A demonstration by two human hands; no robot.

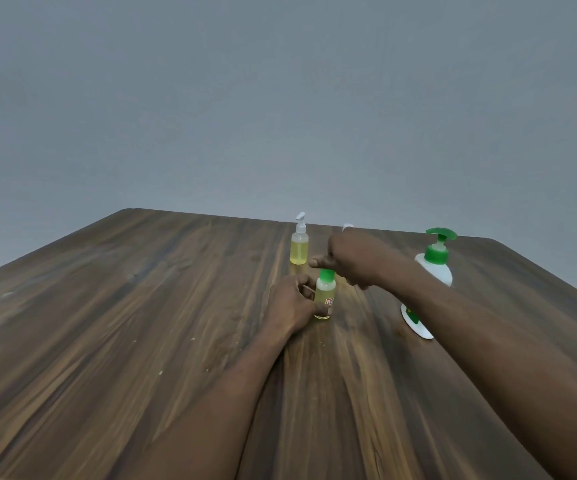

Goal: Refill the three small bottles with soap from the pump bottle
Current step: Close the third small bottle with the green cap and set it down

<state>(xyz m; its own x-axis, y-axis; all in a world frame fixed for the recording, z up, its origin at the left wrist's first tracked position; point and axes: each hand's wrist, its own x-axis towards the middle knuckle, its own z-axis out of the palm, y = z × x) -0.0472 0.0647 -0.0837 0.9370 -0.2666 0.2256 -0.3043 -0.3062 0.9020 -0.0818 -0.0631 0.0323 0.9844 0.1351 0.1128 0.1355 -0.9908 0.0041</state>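
Green cap (327, 274) directly beneath curled right hand (353, 261); pinching it or just clear of it, cannot tell.
Grips clear plastic small bottle (324, 301) low with left hand (290, 306), upright, long axis vertical, on grained wooden table (141, 306). Leaves glossy white pump bottle (437, 275) rightward, nearer right arm; white-pumped bottle (299, 249) beyond; third bottle (348, 226) mostly hidden.

right hand (344, 258) hides most of the third bottle (347, 226).
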